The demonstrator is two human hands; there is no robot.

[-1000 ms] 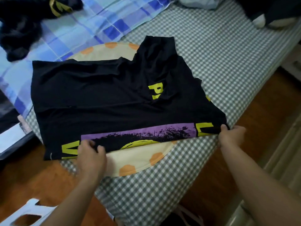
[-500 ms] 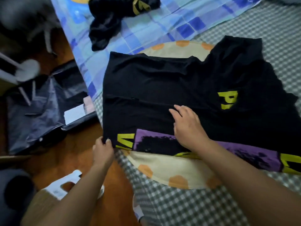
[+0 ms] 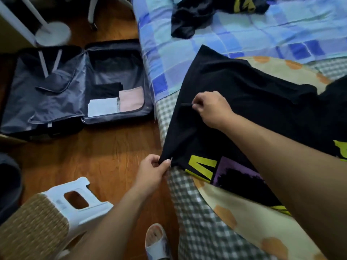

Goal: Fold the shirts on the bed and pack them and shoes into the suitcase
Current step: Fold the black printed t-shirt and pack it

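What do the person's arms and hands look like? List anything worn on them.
Both forearms are bare, with no sleeve reaching into view. The left hand and the right hand wear no gloves, and no watch, bracelet or ring can be seen. The fingers have short, unpainted nails.

On the black shirt [image 3: 253,102] spread over the bed I can read one large yellow letter, a "V", printed near its lower left corner beside a purple panel. Further yellow print shows at the shirt's right edge and on the crumpled dark garment [image 3: 216,10] at the far side, but I cannot read either.
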